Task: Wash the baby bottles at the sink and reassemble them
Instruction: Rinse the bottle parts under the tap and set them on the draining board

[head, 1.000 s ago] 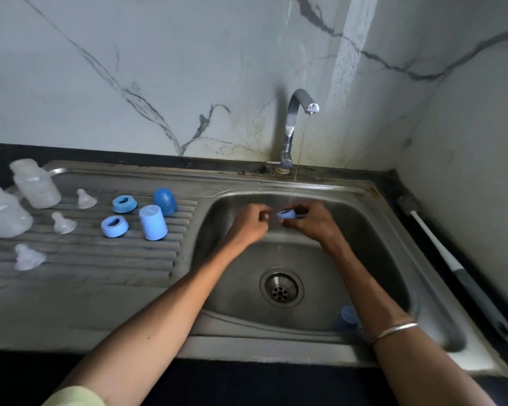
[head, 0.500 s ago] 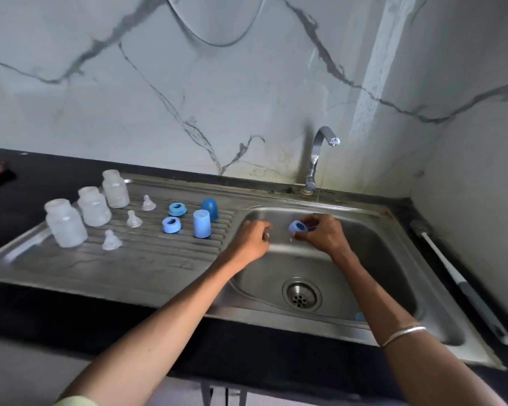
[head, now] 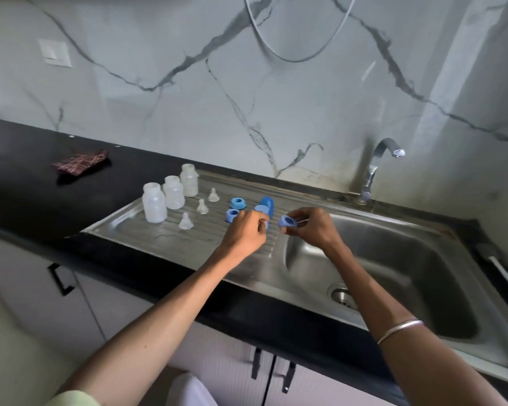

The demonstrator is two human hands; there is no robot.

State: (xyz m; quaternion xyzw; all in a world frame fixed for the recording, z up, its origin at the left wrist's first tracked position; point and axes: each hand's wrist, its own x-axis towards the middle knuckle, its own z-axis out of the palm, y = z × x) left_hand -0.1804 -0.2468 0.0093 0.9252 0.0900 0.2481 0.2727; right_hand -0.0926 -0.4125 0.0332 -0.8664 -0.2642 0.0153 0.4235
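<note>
The right hand (head: 313, 231) pinches a blue screw ring (head: 287, 221) above the steel drainboard (head: 188, 244). The left hand (head: 245, 232), fingers curled and holding nothing visible, hovers beside three clear bottles (head: 170, 194).

1. No text, label, brand, number or sign was legible on any surface in the head view.
</note>
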